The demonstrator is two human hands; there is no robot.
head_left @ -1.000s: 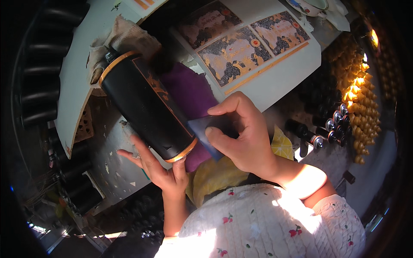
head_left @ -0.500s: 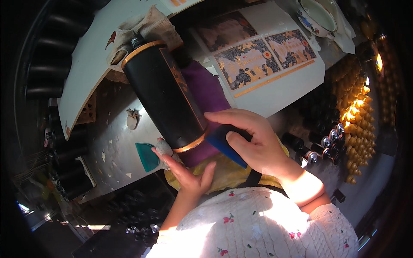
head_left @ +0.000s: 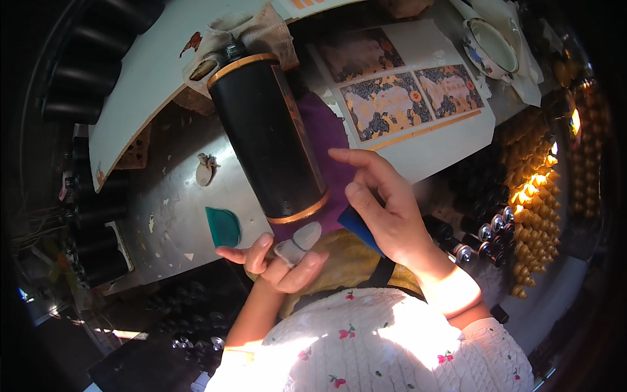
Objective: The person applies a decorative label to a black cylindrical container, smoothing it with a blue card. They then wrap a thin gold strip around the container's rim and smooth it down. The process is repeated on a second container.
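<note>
A large black bottle [head_left: 264, 137] with copper-coloured bands lies on a purple cloth [head_left: 330, 137], its neck against a whitish rag [head_left: 274, 36]. My left hand [head_left: 277, 264] is near the bottle's lower end, fingers apart, palm turned up. A grey cloth wrap [head_left: 298, 243] covers one of its fingers. My right hand [head_left: 388, 212] is to the right of the bottle, its index finger and thumb extended. Against its palm sits a flat blue scraper [head_left: 360, 230], partly hidden by the hand. A teal scraper [head_left: 223, 227] lies on the metal table, left of my left hand.
Printed label sheets [head_left: 386, 104] lie on a white board at the upper right, near an enamel bowl [head_left: 491, 49]. A small tied pouch [head_left: 206, 170] rests on the metal table. Black bottles [head_left: 85, 68] line the left; gold caps [head_left: 532, 215] and small dark bottles [head_left: 486, 235] stand right.
My left hand has moved right from beside the teal scraper and turned its palm up. My right index finger has come away from the bottle. The view has shifted slightly.
</note>
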